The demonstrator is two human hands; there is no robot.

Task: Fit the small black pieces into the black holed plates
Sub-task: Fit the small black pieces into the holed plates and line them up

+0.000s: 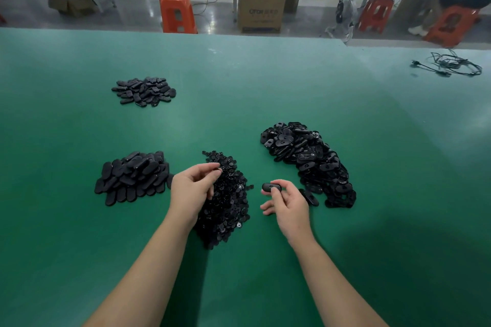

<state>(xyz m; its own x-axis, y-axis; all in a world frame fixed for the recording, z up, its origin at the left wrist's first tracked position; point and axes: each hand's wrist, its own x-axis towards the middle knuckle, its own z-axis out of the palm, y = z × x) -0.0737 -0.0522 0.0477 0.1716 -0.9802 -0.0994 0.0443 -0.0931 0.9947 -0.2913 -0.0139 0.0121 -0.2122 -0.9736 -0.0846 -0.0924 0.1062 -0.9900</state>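
At the left of the green surface (79,220) lie two heaps of black oval plates (132,178), seemingly finished. Just right of them, the left hand (191,188) hovers over the central heap of small black pieces (225,202), fingertips pinched together; whether a piece sits between them cannot be told. The right hand (285,200) pinches one black holed oval plate (271,187), with the unfilled plate heap (308,162) beyond. Turning the plate's hole upward and seating the piece squarely would likely serve best.
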